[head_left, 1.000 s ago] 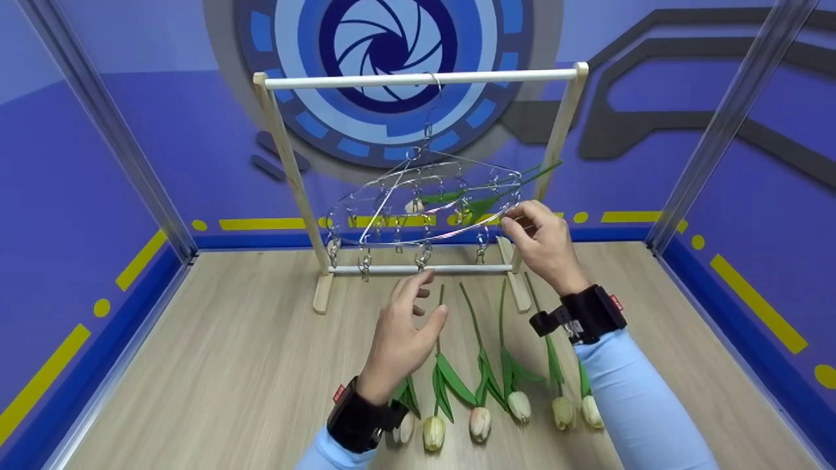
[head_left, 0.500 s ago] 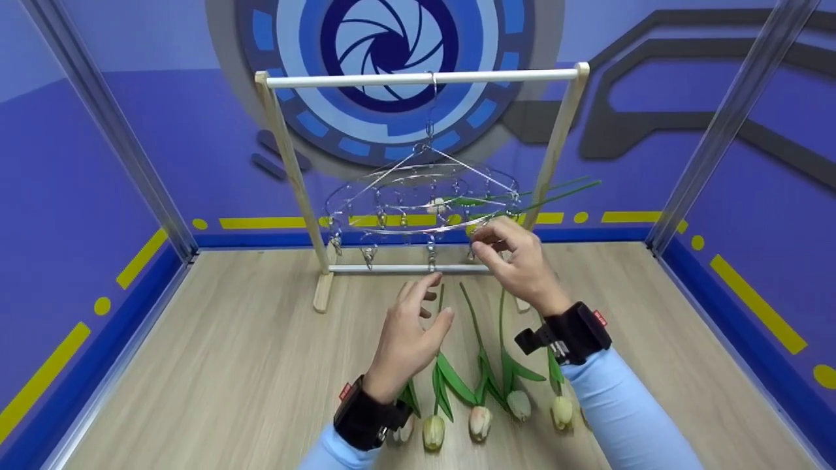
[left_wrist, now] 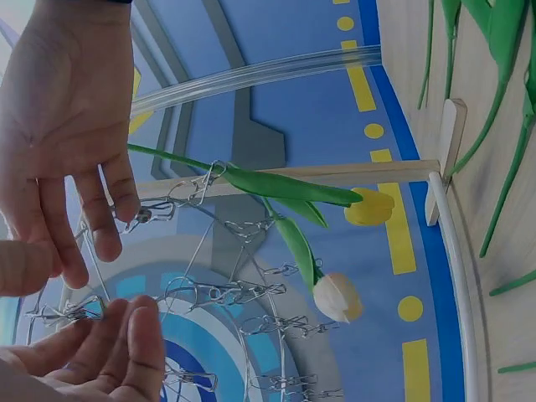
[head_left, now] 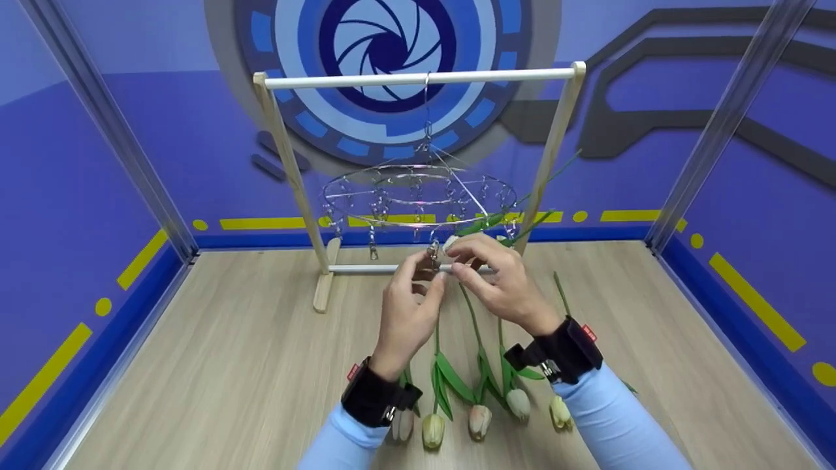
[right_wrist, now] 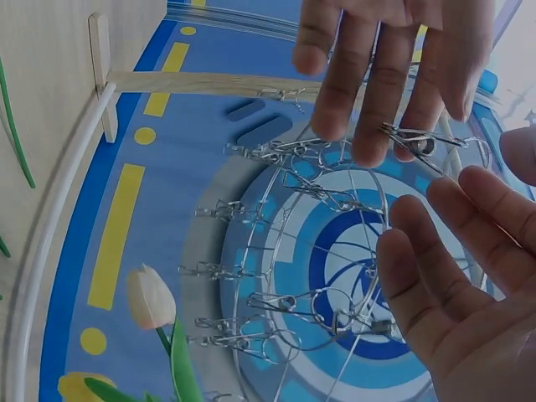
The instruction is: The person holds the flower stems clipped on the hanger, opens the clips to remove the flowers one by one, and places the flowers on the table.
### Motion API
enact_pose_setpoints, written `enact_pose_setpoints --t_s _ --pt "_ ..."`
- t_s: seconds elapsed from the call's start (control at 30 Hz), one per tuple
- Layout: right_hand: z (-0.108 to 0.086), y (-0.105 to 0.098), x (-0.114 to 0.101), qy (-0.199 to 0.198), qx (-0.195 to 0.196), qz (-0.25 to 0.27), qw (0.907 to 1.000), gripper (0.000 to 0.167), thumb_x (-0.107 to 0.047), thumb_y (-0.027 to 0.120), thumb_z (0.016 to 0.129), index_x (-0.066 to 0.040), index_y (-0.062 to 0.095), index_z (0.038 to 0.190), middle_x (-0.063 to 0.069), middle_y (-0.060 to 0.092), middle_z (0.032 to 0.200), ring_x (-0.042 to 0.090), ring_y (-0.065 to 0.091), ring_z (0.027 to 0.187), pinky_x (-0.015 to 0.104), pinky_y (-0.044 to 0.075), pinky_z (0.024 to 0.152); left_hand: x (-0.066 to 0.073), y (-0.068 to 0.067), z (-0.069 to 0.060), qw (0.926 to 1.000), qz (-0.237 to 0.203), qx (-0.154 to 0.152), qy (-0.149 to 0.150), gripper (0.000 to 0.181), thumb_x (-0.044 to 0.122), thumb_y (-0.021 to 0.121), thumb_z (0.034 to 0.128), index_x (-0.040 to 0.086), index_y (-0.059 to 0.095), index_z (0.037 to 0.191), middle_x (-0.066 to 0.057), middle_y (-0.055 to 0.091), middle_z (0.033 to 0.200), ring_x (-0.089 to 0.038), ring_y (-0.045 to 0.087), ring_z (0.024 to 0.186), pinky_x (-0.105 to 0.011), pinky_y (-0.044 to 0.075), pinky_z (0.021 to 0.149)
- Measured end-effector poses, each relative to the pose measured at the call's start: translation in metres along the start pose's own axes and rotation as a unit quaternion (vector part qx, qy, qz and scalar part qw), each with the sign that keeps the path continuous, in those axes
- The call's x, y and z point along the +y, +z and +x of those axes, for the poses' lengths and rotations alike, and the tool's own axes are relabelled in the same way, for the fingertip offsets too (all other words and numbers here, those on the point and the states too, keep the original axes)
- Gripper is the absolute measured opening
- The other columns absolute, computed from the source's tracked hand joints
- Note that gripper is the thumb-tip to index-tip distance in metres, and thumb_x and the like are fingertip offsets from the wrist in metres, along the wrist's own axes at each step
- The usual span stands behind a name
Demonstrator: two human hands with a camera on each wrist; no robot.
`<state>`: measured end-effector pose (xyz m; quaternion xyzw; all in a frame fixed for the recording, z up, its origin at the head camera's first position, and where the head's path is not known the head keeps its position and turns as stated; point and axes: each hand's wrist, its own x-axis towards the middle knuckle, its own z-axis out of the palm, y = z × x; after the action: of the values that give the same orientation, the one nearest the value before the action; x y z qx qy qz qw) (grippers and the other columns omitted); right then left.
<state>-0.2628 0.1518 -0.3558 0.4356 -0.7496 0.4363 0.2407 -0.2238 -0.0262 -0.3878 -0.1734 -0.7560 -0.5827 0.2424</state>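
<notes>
A round wire clip hanger (head_left: 418, 226) hangs from the rack's top bar. My left hand (head_left: 410, 310) has its thumb and fingertips about a metal clip (right_wrist: 423, 144) on the ring's near side; the thumb looks apart from it. Close to the right is my right hand (head_left: 498, 281), fingers bent loosely, nothing seen between them. Two tulips hang by their stems from the ring, a yellow tulip (left_wrist: 369, 207) and a white tulip (left_wrist: 337, 297). In the head view, the right fingers partly hide the white bloom.
Several loose tulips lie on the wooden table (head_left: 248, 365), including a yellow-green tulip (head_left: 433, 431) and a pinkish tulip (head_left: 480, 422). The wood-and-white rack (head_left: 287, 150) stands behind the hands. Blue printed walls close in the back and sides.
The hanger has turned on its hook and its tulips have swung. My right hand has come left and down, off the ring's right side; my left hand has risen slightly to a clip.
</notes>
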Motion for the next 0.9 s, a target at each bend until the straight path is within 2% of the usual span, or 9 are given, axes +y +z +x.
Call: enact_pose_setpoints --t_s 0.17,0.27,0.4,0.5,0.67,0.8,0.9 --pt "-0.011 -0.004 0.002 0.003 0.005 0.000 1.0000 0.018 0.004 0.067 0.096 -0.001 0.070 0.113 0.010 0.069 0.112 0.018 0.064 0.090 0.024 0.053 0.076 -0.001 -0.001 0.004 0.9989 -0.005 0.046 -0.011 0.024 0.009 0.063 0.1029 0.000 0.065 0.124 -0.012 0.069 0.107 -0.022 0.066 0.091 -0.029 0.053 0.076" --pt "-0.020 -0.010 0.007 0.006 0.023 0.002 0.9997 0.018 0.007 0.067 0.094 -0.001 0.072 0.110 0.010 0.070 0.107 0.014 0.062 0.085 0.021 0.052 0.073 -0.002 -0.005 0.004 0.9986 -0.007 0.052 -0.008 0.020 0.006 0.062 0.1023 -0.001 0.066 0.121 -0.012 0.069 0.105 -0.022 0.065 0.090 -0.030 0.053 0.078" --pt "-0.031 -0.023 0.016 0.038 0.070 0.007 0.9968 0.016 0.010 0.066 0.094 0.000 0.073 0.103 0.009 0.069 0.094 0.009 0.062 0.079 0.017 0.051 0.069 -0.002 -0.010 0.003 0.9989 -0.008 0.046 -0.002 0.020 0.004 0.062 0.1021 -0.002 0.066 0.120 -0.013 0.068 0.105 -0.023 0.065 0.091 -0.032 0.054 0.081" --pt "-0.036 -0.033 0.025 0.078 0.112 -0.002 0.9907 0.012 0.009 0.064 0.096 0.002 0.073 0.099 0.010 0.068 0.088 0.007 0.060 0.076 0.016 0.049 0.067 -0.001 -0.016 0.001 0.9990 -0.006 0.043 0.003 0.020 0.004 0.061 0.1025 -0.002 0.066 0.120 -0.013 0.067 0.104 -0.023 0.064 0.092 -0.033 0.054 0.082" --pt "-0.034 -0.046 0.042 0.171 0.154 -0.021 0.9729 0.009 0.003 0.061 0.100 0.007 0.069 0.104 0.017 0.067 0.097 0.004 0.059 0.080 0.016 0.047 0.071 0.001 -0.027 -0.003 0.9991 0.002 0.042 0.010 0.020 0.003 0.059 0.1036 -0.001 0.066 0.121 -0.011 0.065 0.104 -0.022 0.062 0.092 -0.031 0.052 0.083" --pt "-0.026 -0.052 0.057 0.246 0.138 0.008 0.9594 0.020 0.000 0.059 0.102 0.009 0.063 0.120 0.024 0.067 0.113 0.002 0.062 0.089 0.018 0.051 0.077 0.000 -0.034 -0.005 0.9987 0.005 0.049 0.016 0.019 0.004 0.058 0.1041 0.000 0.067 0.121 -0.012 0.065 0.105 -0.021 0.061 0.091 -0.029 0.051 0.082" --pt "-0.018 -0.054 0.065 0.283 0.093 0.054 0.9530 0.034 -0.003 0.057 0.104 0.008 0.056 0.136 0.027 0.063 0.128 0.002 0.063 0.096 0.022 0.053 0.080 -0.001 -0.039 -0.005 0.9981 0.002 0.060 0.015 0.019 0.003 0.058 0.1040 -0.001 0.068 0.119 -0.011 0.065 0.102 -0.020 0.061 0.088 -0.028 0.051 0.080"
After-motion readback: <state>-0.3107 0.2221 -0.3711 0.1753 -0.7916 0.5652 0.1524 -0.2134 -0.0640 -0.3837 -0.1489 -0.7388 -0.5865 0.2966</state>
